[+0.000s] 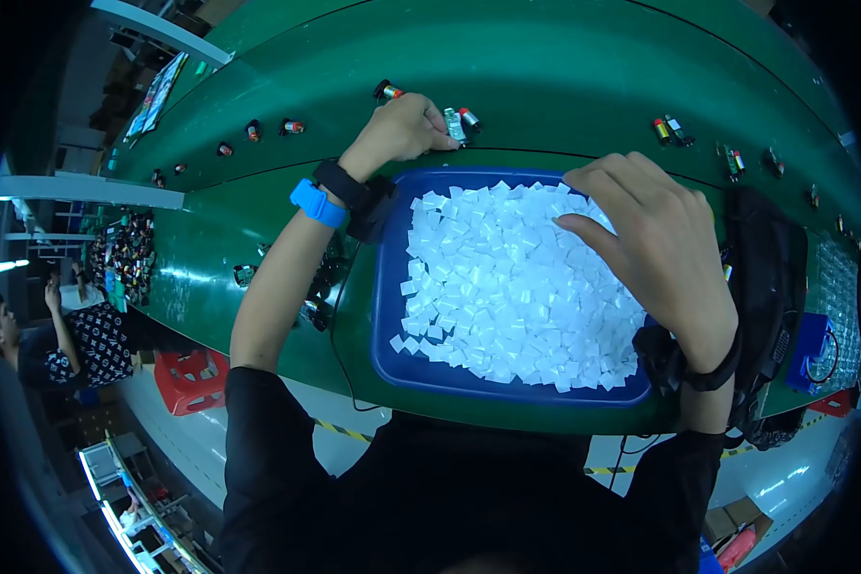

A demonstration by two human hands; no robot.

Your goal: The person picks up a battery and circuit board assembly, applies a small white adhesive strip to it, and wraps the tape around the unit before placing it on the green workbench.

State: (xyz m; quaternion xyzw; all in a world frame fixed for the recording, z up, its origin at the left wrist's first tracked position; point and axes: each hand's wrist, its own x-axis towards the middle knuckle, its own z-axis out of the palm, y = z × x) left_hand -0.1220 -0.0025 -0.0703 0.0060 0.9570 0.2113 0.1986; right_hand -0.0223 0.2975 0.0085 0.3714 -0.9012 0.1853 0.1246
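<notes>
My left hand [404, 128] reaches past the far left corner of a blue tray [385, 316], its thumb and finger closed on the edge of a small circuit board [454, 126]. A small red-capped cylinder [469, 119] lies against that board. Just behind the knuckles is another small dark part with an orange-red cylinder [388, 91]. Many small white square pieces [517, 287] fill the tray. Over its right side hovers my right hand [655, 244], thumb and forefinger apart, with nothing visible between them; its other fingers are curled and partly hidden.
Small electronic parts [292, 126] are spaced along the green bench [545, 86], with more at the right [732, 161]. A black bag [761, 277] and a blue box [809, 349] stand right of the tray. A dark cable [335, 335] runs left of it. A red stool [189, 381] and a person [77, 335] are at left.
</notes>
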